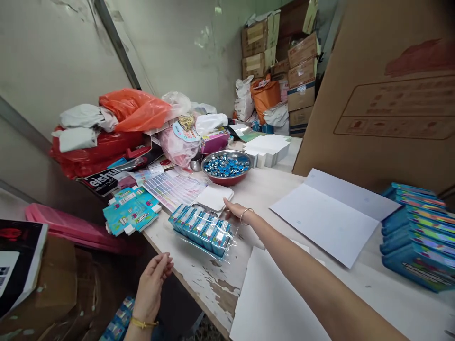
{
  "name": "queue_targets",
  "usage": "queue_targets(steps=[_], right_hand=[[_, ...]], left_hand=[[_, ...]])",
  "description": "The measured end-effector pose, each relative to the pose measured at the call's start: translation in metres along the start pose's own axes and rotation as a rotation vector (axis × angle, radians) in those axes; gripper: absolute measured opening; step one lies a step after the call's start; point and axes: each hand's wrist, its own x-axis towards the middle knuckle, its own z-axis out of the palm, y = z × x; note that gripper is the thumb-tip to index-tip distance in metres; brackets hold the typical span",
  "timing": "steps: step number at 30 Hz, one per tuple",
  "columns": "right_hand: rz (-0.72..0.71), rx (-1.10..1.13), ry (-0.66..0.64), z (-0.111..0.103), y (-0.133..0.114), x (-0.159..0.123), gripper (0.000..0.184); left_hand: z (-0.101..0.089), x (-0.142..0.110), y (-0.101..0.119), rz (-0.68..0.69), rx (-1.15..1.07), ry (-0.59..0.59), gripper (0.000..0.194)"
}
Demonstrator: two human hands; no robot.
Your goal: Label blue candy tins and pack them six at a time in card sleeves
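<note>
Cluttered table edge (199,284): right hand (232,208) open beside wrapped boxes (201,229), left hand (151,284) open, empty.

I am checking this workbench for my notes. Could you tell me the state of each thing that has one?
right hand: open, fingertips at the clear-wrapped pack
left hand: open, empty, below the table edge
clear-wrapped pack of blue boxes: wrapped, lying flat
metal bowl: filled with blue pieces
flat blue cartons: unfolded, stacked
white folder: lying open
</note>
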Motion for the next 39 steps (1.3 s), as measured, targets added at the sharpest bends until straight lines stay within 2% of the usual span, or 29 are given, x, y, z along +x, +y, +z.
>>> queue_targets(steps=[3, 6, 8, 9, 11, 14, 18, 21, 25, 28, 30, 33, 36, 39], right_hand=[[0.002, 0.034, -0.151, 0.001, -0.008, 0.016, 0.075], [-0.008, 0.234, -0.395, 0.009, -0.016, 0.026, 0.075], [-0.002, 0.364, -0.480, 0.014, -0.017, 0.029, 0.074], [0.002, 0.395, -0.476, 0.016, -0.017, 0.029, 0.074], [-0.002, 0.399, -0.388, 0.013, -0.015, 0.026, 0.073], [-0.077, 0.298, -0.130, -0.005, -0.009, 0.011, 0.069], [-0.249, 0.108, 0.153, -0.041, 0.011, -0.028, 0.062], [-0.422, -0.184, 0.320, -0.058, 0.040, -0.069, 0.056], [-0.579, -0.511, 0.291, -0.057, 0.087, -0.114, 0.054], [-0.588, -0.551, 0.287, -0.045, 0.101, -0.125, 0.053], [-0.528, -0.438, 0.293, -0.035, 0.093, -0.122, 0.052], [-0.391, -0.168, 0.260, -0.019, 0.060, -0.103, 0.043], [-0.285, -0.024, 0.228, -0.010, 0.022, -0.069, 0.038], [-0.168, 0.099, 0.189, -0.008, -0.008, -0.027, 0.049]], left_hand=[[0.011, -0.006, -0.009, -0.037, -0.037, 0.012, 0.058], [0.025, -0.003, -0.008, -0.050, -0.080, 0.073, 0.058], [0.036, 0.001, -0.005, -0.079, -0.077, 0.039, 0.062], [0.041, 0.002, -0.003, -0.103, -0.065, -0.006, 0.063], [0.054, 0.003, -0.001, -0.147, -0.037, -0.111, 0.061], [0.069, 0.003, -0.003, -0.152, -0.016, -0.218, 0.058], [0.080, 0.004, -0.007, -0.099, -0.008, -0.204, 0.059], [0.082, 0.003, -0.011, -0.089, -0.014, -0.189, 0.057], [0.084, 0.001, -0.015, -0.081, -0.016, -0.181, 0.054], [0.081, 0.007, -0.013, -0.113, 0.066, -0.153, 0.052], [0.074, 0.019, -0.008, -0.084, 0.143, -0.049, 0.058], [0.062, 0.040, 0.005, -0.022, 0.202, 0.117, 0.080], [0.055, 0.052, 0.012, -0.052, 0.192, 0.079, 0.087], [0.057, 0.048, 0.004, -0.006, 0.157, 0.023, 0.078]])
